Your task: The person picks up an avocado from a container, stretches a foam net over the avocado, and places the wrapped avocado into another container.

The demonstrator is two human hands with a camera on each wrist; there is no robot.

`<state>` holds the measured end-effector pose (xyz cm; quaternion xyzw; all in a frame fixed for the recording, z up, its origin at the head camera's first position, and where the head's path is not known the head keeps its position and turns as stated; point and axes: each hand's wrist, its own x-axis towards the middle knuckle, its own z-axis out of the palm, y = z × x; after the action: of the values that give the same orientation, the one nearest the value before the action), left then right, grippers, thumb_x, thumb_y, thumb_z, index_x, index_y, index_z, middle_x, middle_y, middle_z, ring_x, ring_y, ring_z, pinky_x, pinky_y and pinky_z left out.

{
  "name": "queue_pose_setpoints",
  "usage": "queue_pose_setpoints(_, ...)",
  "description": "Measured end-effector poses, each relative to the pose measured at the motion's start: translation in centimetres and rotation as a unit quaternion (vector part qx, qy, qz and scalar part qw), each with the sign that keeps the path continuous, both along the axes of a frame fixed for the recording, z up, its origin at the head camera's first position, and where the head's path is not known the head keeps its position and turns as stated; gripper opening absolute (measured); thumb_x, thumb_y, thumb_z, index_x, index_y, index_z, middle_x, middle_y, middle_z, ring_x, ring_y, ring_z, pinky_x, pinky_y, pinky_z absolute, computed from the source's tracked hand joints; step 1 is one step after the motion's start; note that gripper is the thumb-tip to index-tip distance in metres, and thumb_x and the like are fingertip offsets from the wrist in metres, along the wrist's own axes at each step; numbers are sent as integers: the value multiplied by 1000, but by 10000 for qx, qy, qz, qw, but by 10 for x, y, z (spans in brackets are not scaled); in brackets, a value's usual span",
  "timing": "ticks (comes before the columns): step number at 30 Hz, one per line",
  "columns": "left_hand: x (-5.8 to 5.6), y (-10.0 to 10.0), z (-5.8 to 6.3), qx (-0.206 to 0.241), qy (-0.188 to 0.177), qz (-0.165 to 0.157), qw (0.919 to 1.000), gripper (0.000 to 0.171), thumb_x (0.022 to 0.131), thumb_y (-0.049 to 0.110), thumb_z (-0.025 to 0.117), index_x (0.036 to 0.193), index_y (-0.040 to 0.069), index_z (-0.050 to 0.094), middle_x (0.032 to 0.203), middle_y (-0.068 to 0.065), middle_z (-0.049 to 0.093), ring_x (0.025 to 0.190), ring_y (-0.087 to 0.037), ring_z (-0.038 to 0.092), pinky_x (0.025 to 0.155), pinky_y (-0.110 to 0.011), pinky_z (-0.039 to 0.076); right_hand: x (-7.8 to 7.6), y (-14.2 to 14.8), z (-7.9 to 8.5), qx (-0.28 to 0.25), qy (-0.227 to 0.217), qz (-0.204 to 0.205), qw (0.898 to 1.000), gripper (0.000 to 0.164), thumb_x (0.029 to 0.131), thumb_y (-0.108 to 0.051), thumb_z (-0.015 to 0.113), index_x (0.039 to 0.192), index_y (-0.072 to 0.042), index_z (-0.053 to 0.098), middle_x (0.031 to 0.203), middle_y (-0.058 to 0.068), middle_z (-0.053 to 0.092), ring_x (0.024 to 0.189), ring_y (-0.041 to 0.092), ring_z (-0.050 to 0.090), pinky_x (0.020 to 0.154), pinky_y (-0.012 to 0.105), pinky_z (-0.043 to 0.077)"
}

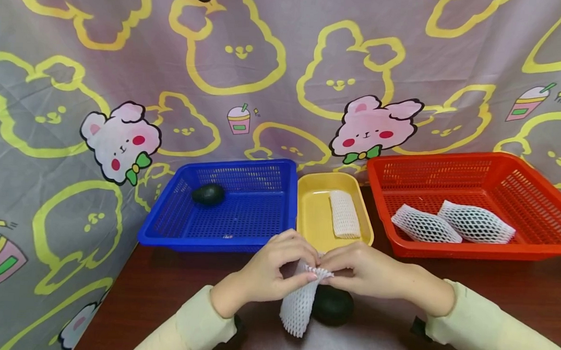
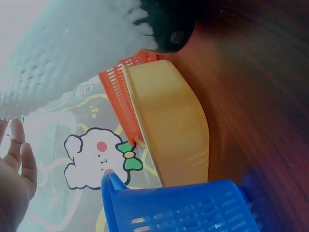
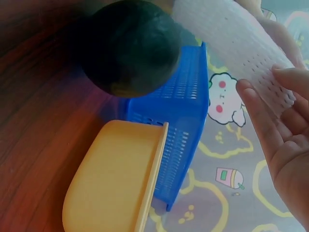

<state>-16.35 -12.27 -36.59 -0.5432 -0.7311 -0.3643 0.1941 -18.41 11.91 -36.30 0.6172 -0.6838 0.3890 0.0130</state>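
A white foam net sleeve [image 1: 297, 307] hangs tilted over the table, its upper rim between both hands. My left hand [image 1: 274, 266] pinches that rim from the left with thumb and fingers. From the other side my right hand [image 1: 375, 272] pinches it too, as the right wrist view shows with its fingers [image 3: 260, 106] at the sleeve's end. A dark green avocado [image 1: 335, 306] lies on the table just right of the sleeve, below the right hand. The sleeve partly covers the avocado [image 2: 171, 26] in the left wrist view.
A blue basket [image 1: 240, 243] at the back left holds one avocado [image 1: 208, 194]. In the yellow tray [image 1: 314, 213] in the middle lies another foam sleeve [image 1: 345, 214]. The red basket [image 1: 470, 251] on the right contains two net-wrapped dark items [image 1: 426, 224]. A patterned curtain [image 1: 283, 107] hangs behind.
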Motion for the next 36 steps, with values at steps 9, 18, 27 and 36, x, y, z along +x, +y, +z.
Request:
queue_pose_setpoints(9, 1, -3, 0, -17, 35, 196, 9998, 20, 99, 31, 71, 91, 14, 75, 79, 6, 62, 74, -5, 53, 67, -21, 36, 4, 3, 1, 298, -357, 120, 9988, 29, 92, -1, 75, 119, -9, 74, 111, -2, 75, 98, 9, 69, 86, 28, 57)
queue_pose_setpoints(18, -2, -8, 2, 243, -40, 194, 9995, 32, 101, 38, 65, 84, 13, 76, 72, 5, 57, 65, -4, 46, 63, -23, 33, 3, 10, 2, 323, -347, 269, 9985, 29, 92, -1, 74, 120, -10, 74, 113, -2, 74, 98, 8, 68, 86, 28, 57)
queue_pose_setpoints(27, -10, -14, 2, -619, -164, 60, 9979, 29, 74, 19, 92, 61, 16, 67, 60, 10, 51, 67, -5, 45, 63, -21, 33, 3, 19, -1, 435, -243, 78, 9987, 25, 92, -2, 74, 116, -10, 76, 107, -2, 74, 94, 8, 68, 83, 27, 57)
queue_pose_setpoints(36, -16, -25, 6, -1128, -943, -542, 9877, 61, 69, 19, 96, 55, 15, 37, 60, 8, 27, 68, -5, 37, 60, -19, 31, -1, 26, -4, 499, -228, -92, 9985, 22, 92, -3, 75, 112, -13, 76, 103, -5, 74, 91, 6, 67, 80, 27, 58)
